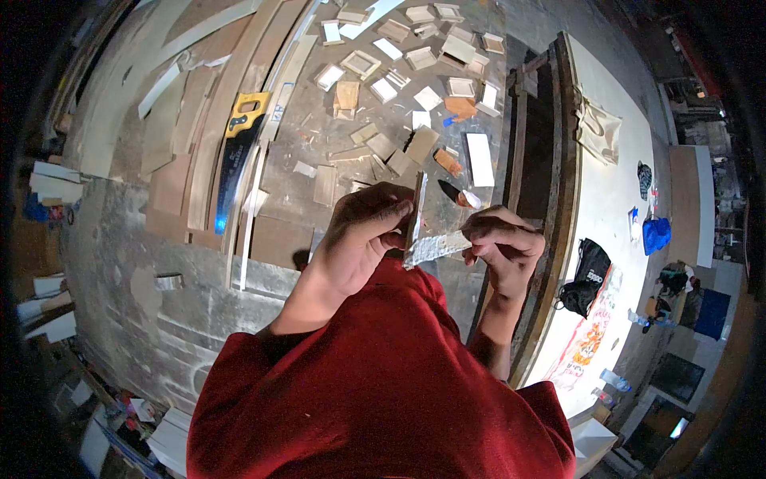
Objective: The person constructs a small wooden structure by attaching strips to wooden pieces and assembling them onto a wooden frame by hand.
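My left hand (363, 231) is closed on a thin wooden board (416, 214), held nearly edge-on to me, with some white on its side. Between the fingers of my right hand (506, 243) is a flat strip crusted with white paste (435, 248). The strip's far end touches or overlaps the lower part of the board; I cannot tell which. Beyond my hands lies a dark pointed blade (451, 191) beside a small white-topped container (469, 199). Near it are an orange-brown wooden piece (448, 163) and a white rectangular block (479, 160).
Several small wooden frames and boxes (361, 63) lie scattered ahead. On the left, a yellow-handled handsaw (242, 144) rests on long boards (209, 120). At right, a pale-topped bench (614, 128) carries a cloth bag (598, 132), a black pouch (590, 263) and a blue bag (656, 235).
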`<state>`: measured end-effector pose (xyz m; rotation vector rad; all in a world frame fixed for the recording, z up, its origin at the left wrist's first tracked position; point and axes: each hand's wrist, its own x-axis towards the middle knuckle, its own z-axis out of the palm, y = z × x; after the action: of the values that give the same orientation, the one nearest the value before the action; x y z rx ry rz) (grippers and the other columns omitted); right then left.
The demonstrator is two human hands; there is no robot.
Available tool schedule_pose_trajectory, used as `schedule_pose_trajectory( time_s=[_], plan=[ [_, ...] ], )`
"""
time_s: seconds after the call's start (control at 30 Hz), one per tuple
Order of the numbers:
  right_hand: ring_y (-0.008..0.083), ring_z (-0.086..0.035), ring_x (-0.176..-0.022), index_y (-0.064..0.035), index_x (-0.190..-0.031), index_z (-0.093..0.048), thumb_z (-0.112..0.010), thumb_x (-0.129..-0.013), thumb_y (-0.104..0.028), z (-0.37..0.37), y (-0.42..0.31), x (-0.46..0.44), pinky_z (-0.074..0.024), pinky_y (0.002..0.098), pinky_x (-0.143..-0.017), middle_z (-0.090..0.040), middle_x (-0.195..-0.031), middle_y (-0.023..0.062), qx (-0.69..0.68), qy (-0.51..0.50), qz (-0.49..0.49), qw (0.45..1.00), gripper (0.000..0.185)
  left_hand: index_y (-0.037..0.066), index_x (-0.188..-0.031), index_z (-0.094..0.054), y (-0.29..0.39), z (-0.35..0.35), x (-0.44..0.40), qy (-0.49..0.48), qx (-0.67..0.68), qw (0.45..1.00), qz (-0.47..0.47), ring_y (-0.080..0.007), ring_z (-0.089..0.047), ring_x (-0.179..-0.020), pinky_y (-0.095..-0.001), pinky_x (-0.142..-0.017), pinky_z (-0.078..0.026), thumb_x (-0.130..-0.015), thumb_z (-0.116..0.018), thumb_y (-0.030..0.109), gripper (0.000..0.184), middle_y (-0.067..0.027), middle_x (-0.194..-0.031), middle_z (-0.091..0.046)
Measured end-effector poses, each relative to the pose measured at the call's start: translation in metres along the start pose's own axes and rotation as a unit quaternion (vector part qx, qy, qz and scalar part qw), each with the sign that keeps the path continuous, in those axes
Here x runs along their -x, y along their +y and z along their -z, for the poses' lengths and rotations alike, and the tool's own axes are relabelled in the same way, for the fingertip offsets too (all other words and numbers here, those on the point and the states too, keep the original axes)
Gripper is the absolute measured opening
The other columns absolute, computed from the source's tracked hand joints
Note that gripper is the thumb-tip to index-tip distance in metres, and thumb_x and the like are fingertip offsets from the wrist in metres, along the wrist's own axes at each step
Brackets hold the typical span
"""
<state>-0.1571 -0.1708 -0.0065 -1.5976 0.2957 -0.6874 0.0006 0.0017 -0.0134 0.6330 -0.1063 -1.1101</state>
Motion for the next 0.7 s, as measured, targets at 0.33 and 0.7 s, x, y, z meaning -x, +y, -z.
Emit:
schedule_pose_trajectory(
  time_s=[0.33, 0.7],
  plan=[
    [0.0206, -0.064, -0.065, 0.0042, -0.078, -0.072, -0.081, -0.075, -0.011, 0.001, -0.001, -0.008, -0.0504, 0.0263, -0.050, -0.067, -0.084, 0.0215, 0.003, -0.032, 0.063, 0.998, 0.018, -0.003, -0.111, -0.062, 0.000, 0.001, 0.000, -0.018, 0.014, 1.000, 0.018, -0.0170, -0.067, -0.090, -0.0280, -0.081, -0.052, -0.095, -0.057, 0.006, 0.020, -0.0091, -0.095, -0.067],
    [0.0196, -0.066, -0.066, 0.0036, -0.076, -0.073, -0.081, -0.072, -0.008, -0.005, 0.002, -0.008, -0.0507, 0.0260, -0.053, -0.068, -0.086, 0.0199, 0.005, -0.034, 0.077, 0.996, 0.015, -0.002, -0.110, -0.062, 0.005, 0.001, 0.001, -0.005, 0.017, 1.000, -0.002, -0.0165, -0.066, -0.090, -0.0275, -0.081, -0.052, -0.094, -0.057, 0.007, 0.019, -0.0087, -0.096, -0.067]
  ],
)
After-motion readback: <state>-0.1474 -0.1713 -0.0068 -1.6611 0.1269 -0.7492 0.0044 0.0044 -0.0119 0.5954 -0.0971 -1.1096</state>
